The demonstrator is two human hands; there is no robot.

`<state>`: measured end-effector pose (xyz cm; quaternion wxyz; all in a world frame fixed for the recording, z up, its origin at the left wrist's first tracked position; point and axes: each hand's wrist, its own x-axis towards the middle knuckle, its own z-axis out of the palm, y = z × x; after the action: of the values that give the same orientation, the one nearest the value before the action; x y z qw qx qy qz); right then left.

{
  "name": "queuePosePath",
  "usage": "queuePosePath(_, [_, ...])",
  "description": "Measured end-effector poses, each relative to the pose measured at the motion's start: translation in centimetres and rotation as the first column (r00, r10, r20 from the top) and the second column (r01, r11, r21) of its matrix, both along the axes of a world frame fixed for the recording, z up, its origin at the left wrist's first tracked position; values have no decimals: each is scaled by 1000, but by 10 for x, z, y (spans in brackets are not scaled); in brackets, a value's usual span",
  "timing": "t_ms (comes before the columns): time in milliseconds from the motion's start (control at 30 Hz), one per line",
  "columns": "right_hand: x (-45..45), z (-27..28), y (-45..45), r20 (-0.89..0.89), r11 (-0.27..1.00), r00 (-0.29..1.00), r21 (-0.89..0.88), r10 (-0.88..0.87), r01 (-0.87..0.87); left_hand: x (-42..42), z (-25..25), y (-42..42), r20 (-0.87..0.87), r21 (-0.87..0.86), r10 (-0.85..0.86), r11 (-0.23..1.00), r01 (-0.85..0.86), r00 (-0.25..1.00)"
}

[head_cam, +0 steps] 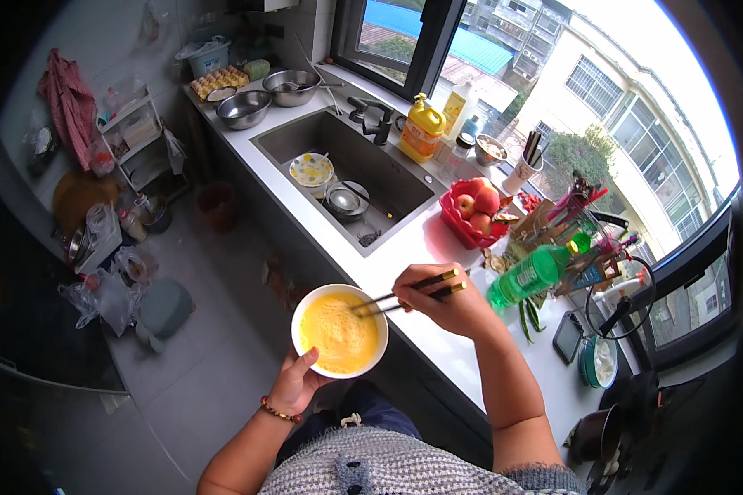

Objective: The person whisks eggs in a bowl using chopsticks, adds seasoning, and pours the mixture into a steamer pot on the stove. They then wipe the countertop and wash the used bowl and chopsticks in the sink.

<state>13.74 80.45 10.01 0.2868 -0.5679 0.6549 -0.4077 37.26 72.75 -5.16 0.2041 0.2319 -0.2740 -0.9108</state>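
My left hand holds a white bowl from its near side, thumb over the rim and fingers hidden beneath. Frothy yellow beaten egg fills much of the bowl, which hangs in the air just off the counter's front edge. Between the fingers of my right hand is a pair of dark chopsticks with gold-coloured ends. Their blurred tips dip into the egg near the bowl's right side.
Beyond the white counter's edge is a sink holding dishes. A red basket of fruit, a green plastic bottle and green peppers lie to the right. Steel bowls and an egg tray stand at the far end.
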Motion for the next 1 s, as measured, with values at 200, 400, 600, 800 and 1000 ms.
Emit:
queuePosePath(200, [-31, -12, -69, 105, 998, 992, -4, 68, -68, -34, -17, -72, -19, 64, 29, 998, -28, 999])
queuePosePath(400, [-77, -16, -129, 252, 979, 950, 29, 186, -200, -76, -17, -141, 2, -2, 14, 1000, -14, 1000])
queuePosePath(600, [-128, -27, -183, 255, 966, 938, 46, 236, -255, -118, -23, -199, 5, 12, 2, 1000, -2, 1000])
queuePosePath(800, [-163, -41, -223, 252, 982, 953, 36, 169, -184, -154, -37, -246, -8, 79, 5, 997, -4, 1000])
queuePosePath(1000, [-188, -47, -252, 228, 995, 973, 85, 31, -52, -186, -28, -291, -4, 37, -49, 998, 49, 999])
